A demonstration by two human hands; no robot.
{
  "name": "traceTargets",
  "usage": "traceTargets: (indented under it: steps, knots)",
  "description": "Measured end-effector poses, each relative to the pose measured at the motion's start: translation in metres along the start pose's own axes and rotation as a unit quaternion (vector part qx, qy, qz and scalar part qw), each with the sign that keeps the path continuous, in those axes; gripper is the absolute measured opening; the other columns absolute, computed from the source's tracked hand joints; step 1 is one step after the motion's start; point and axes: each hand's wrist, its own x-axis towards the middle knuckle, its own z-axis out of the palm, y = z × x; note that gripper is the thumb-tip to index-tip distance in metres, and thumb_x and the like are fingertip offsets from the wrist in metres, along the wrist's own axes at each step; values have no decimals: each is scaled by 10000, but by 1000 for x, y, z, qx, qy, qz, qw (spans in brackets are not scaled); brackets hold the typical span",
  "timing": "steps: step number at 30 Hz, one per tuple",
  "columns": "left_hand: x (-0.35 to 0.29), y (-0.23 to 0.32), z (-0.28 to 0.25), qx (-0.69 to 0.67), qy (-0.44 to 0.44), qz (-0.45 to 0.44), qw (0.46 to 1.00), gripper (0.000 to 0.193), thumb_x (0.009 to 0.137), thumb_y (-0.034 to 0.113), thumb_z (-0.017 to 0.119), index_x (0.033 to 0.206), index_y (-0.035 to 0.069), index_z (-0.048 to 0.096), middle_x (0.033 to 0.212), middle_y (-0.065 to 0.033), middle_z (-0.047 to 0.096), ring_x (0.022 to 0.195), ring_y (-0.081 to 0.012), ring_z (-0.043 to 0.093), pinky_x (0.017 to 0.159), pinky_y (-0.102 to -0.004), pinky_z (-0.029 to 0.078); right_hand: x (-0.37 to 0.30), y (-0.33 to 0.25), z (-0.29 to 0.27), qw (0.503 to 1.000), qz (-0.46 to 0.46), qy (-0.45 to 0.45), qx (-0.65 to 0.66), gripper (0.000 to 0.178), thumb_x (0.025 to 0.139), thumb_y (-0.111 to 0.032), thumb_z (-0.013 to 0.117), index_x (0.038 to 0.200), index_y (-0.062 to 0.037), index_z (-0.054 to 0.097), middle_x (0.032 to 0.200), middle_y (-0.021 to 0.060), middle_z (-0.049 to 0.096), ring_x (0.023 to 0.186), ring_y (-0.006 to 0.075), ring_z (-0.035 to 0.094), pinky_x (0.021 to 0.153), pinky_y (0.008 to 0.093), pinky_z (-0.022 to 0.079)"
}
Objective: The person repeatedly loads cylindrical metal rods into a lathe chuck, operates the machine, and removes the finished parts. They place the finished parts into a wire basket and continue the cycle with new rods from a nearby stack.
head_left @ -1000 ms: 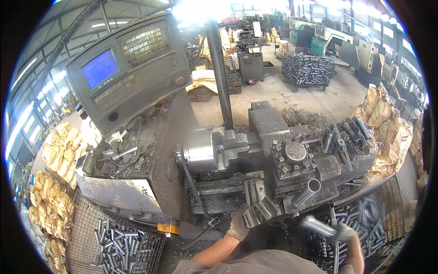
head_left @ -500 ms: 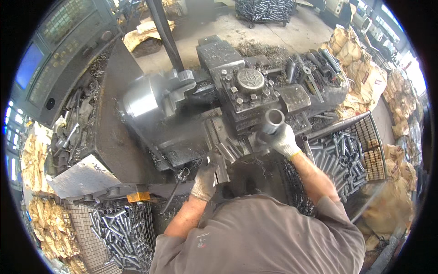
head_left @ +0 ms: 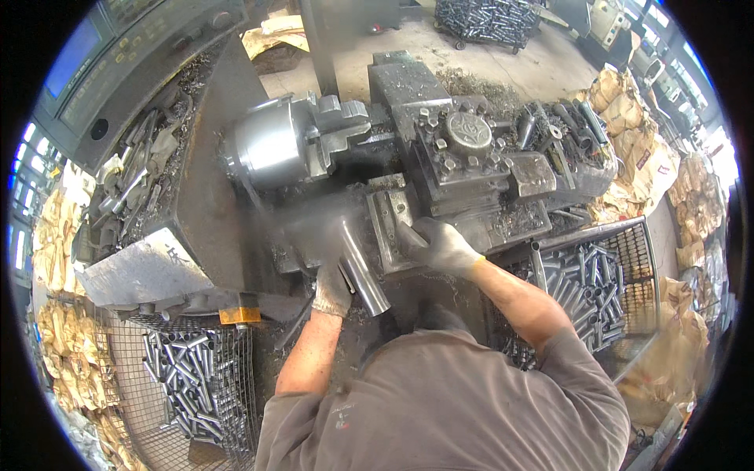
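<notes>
A smooth, shiny metal tube (head_left: 364,271) lies at a slant in front of the lathe, its near end pointing down toward my body. My left hand (head_left: 334,290), in a pale, soiled glove, is closed along the tube's left side; its fingers are partly hidden. My gloved right hand (head_left: 446,248) is at the dark slide (head_left: 386,225) of the lathe, thumb and fingers apart, with no tube in it. Beyond my left hand is the bright chuck (head_left: 271,145) with its stepped jaws. Beyond my right hand stands the square tool post (head_left: 463,161) with its round cap.
A wire basket of metal tubes (head_left: 192,385) stands at the lower left, another basket (head_left: 656,275) with tubes at the right. Loose tools (head_left: 561,137) lie on the lathe's right end. Brown paper sacks (head_left: 644,161) are stacked beyond. A control panel (head_left: 129,59) is at the upper left.
My right hand has let go of the upright tube and moved left to the slide. The tube at my left hand now shows more of its length. The view has shifted slightly.
</notes>
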Motion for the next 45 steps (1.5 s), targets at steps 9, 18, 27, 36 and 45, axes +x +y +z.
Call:
traceTargets:
  steps: [9, 18, 27, 36, 45]
  knots:
    - [13, 17, 92, 60, -179, 256, 948, 713, 1118, 608, 394, 1555, 48, 458, 1492, -125, 588, 1373, -278, 563, 1179, -449, 424, 42, -55, -15, 973, 139, -44, 179, 857, 711, -379, 925, 1369, 55, 589, 1147, 231, 748, 1104, 310, 743, 969, 415, 584]
    - [93, -1, 55, 516, 97, 250, 814, 409, 1011, 175, 676, 1395, 43, 630, 1188, -146, 722, 1078, -282, 687, 988, -369, 552, 140, -111, -195, 948, -195, 19, -251, 616, 731, -303, 811, 1257, -49, 615, 999, 190, 748, 868, 377, 769, 741, 455, 640]
    - [-37, -52, -101, 135, 313, 141, 930, 238, 998, 212, 759, 1136, 29, 696, 1068, -76, 743, 922, -169, 708, 793, -323, 585, 285, -8, -171, 897, -107, -180, -390, 525, 662, -252, 863, 1137, -55, 755, 954, 164, 796, 867, 301, 789, 775, 436, 638]
    - [-104, -49, -217, -97, 403, 256, 873, 361, 1012, 514, 638, 1019, 155, 679, 915, -43, 693, 835, -242, 665, 768, -422, 532, 300, -31, -157, 907, -106, -244, -327, 538, 703, -478, 875, 945, -2, 811, 1019, 190, 807, 968, 312, 779, 860, 435, 608]
    - [-119, 44, -202, -243, 293, 163, 910, 423, 1085, 524, 479, 815, 207, 556, 680, 62, 504, 608, -105, 496, 604, -254, 432, 302, -25, -133, 956, -12, -252, -148, 724, 729, -242, 855, 1399, -62, 650, 952, 160, 782, 787, 246, 766, 654, 412, 636]
